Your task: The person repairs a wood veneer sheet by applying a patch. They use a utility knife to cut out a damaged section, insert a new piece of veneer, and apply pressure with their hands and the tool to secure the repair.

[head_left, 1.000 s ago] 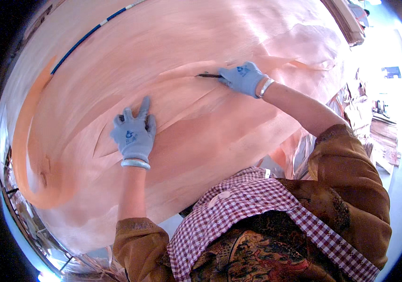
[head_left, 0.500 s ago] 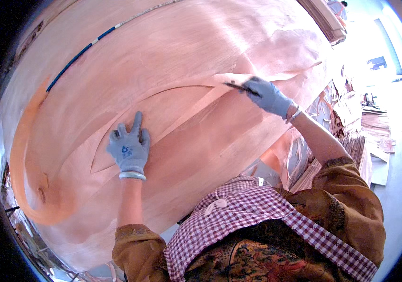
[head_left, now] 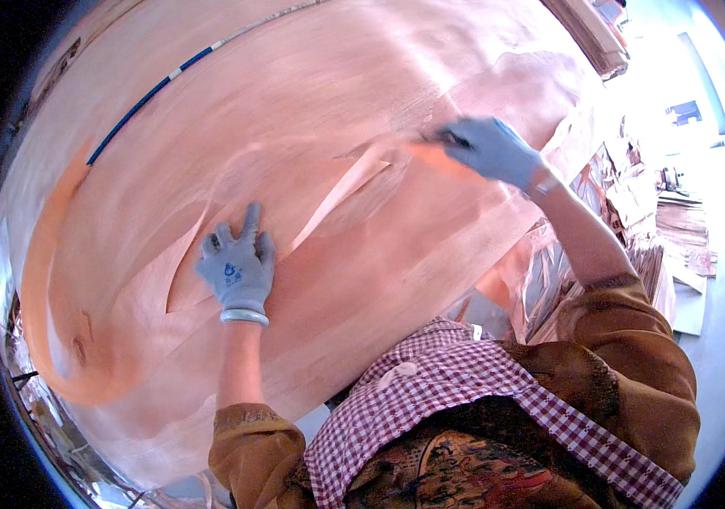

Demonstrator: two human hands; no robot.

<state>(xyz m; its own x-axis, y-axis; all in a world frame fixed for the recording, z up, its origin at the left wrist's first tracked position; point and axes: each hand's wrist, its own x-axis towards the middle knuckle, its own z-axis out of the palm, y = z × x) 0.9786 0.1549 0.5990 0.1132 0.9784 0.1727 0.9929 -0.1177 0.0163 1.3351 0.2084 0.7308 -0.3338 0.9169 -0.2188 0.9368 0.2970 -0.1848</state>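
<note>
A large pinkish wood veneer sheet (head_left: pixel 320 297) spreads in front of me over further sheets. My left hand (head_left: pixel 237 270), in a pale blue-grey glove, lies on it with fingers spread and the index stretched forward, holding nothing. Near the left hand runs a curved cut whose edge is lifted. A narrow pale flap (head_left: pixel 341 199) of veneer stands up between the hands. My right hand (head_left: pixel 494 154), gloved alike and blurred by motion, is closed around a thin dark knife (head_left: pixel 437 136) above the right part of the sheet. Orange-lit veneer shows beneath that hand.
A thin blue-and-white rod or strip (head_left: pixel 143 103) lies curved across the far left of the sheets. At the right stand stacked veneer (head_left: pixel 683 229) and torn scraps (head_left: pixel 621 195). A bundle of boards (head_left: pixel 587 38) is at the far right. A checked apron (head_left: pixel 413 390) covers my front.
My right hand with the knife has moved slightly right and toward me. The veneer near it has shifted, and the narrow flap stands out more. My left hand has stayed almost in place.
</note>
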